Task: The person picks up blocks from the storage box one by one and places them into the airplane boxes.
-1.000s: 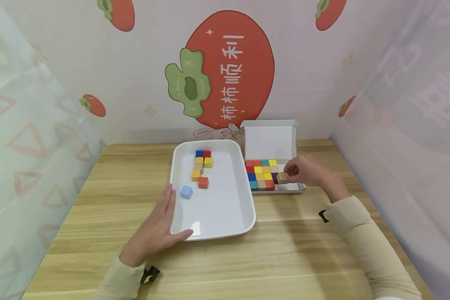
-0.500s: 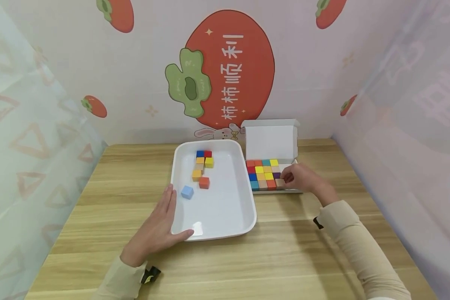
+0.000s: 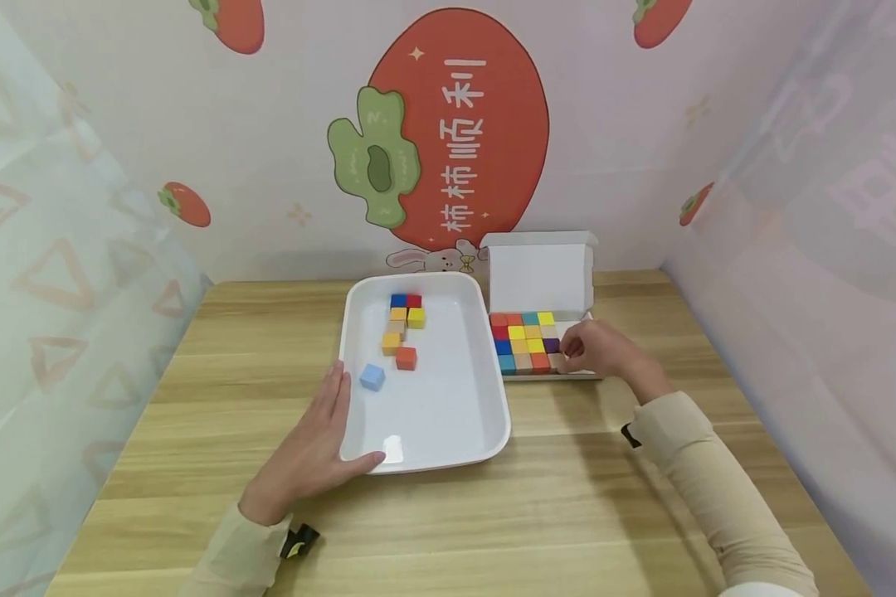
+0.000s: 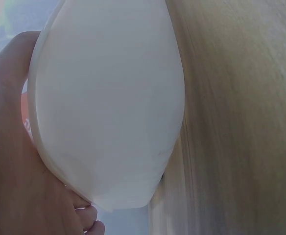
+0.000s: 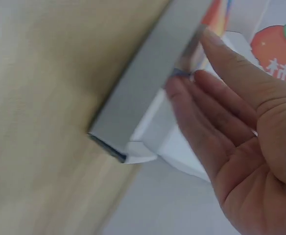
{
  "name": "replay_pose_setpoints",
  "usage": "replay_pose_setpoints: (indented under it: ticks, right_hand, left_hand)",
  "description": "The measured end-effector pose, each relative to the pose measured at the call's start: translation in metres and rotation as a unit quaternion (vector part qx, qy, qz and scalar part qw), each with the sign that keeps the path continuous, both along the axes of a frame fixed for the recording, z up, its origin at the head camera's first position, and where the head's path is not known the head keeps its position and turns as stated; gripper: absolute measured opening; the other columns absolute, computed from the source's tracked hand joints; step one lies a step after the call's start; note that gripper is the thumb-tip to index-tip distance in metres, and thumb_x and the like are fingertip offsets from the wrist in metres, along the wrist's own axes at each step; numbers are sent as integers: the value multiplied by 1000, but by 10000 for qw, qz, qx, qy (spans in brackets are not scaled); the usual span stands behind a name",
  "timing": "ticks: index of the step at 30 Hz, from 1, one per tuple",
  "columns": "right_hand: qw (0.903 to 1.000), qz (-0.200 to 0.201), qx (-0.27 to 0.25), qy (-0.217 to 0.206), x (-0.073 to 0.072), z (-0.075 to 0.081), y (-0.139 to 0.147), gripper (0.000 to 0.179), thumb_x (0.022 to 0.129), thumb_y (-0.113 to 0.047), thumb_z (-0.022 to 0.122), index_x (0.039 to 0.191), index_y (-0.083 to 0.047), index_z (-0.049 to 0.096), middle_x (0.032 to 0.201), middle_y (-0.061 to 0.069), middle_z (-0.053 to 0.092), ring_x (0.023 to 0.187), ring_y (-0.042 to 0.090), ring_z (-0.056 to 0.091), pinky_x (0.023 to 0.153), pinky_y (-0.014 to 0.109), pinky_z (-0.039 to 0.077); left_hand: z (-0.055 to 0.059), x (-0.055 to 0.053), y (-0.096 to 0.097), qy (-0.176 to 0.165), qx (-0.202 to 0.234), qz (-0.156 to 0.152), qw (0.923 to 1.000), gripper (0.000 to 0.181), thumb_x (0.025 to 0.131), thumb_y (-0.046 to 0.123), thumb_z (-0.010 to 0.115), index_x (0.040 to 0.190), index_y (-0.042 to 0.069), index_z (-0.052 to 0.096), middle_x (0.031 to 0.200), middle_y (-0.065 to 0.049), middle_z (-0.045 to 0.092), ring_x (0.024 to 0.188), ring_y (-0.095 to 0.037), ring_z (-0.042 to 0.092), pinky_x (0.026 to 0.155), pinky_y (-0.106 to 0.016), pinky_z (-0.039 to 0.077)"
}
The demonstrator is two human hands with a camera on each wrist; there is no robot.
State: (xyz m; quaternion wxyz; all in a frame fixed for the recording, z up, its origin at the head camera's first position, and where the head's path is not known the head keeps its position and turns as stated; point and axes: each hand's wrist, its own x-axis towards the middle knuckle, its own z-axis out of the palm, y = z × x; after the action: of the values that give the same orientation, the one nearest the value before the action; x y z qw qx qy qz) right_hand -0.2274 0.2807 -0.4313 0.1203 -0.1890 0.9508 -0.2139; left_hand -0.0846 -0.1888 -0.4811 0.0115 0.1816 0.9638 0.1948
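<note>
right hand pinches a wooden cube at the end of a row

the right hand (image 3: 601,348) reaches into a shallow white cardboard box (image 5: 148,83), thumb and bent fingers pinching a small natural-wood cube (image 3: 555,361). that cube sits at the right end of the nearest row, beside an orange-red wooden cube (image 3: 540,362) and just in front of a dark purple wooden cube (image 3: 551,345). four rows of four coloured cubes fill the box's left part; its white lid (image 3: 541,278) stands raised at the back.

the left hand (image 3: 309,448) rests on a white, round-cornered rectangular tray (image 3: 433,414), its straight fingers close together along the left rim and the thumb spread away over the near edge. the tray stands just left of the box. inside it, a light blue cube (image 3: 372,377) lies nearest the left hand, apart from an orange-red cube (image 3: 406,358); behind these, six more cubes run toward the far end, the farthest a blue cube (image 3: 398,300) and a red cube (image 3: 414,300) side by side.

tray and box rest on a wood-grain table (image 3: 448,539).
</note>
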Motion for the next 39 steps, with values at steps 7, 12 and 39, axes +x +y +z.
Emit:
replay_pose_setpoints:
  ticks: [7,12,39]
  right_hand:
    - [9994,13,135,303,2,33,-34,35,91,-17,85,119,1,77,115,18,77,101,30,70,95,50,63]
    - [9988,225,-14,442,-1,59,-73,38,90,-19,85,124,-4,77,122,19,77,111,35,73,95,48,64]
    - [9950,984,-106,-113,-32,47,-227,39,91,-19,85,128,-9,75,120,7,74,106,19,67,98,31,62]
  left_hand:
    - [0,0,1,-1,-3,-1,10000,128,87,73,69,167,-5,6,178,-20,-6,166,-40,5,129,-58,28]
    - [1,-1,2,-25,8,36,10000,128,87,74,67,167,-4,5,179,-19,-5,166,-40,6,129,-59,28]
    - [0,-1,3,-79,-44,144,9999,129,85,76,67,168,-1,5,179,-18,-5,166,-41,6,127,-60,30]
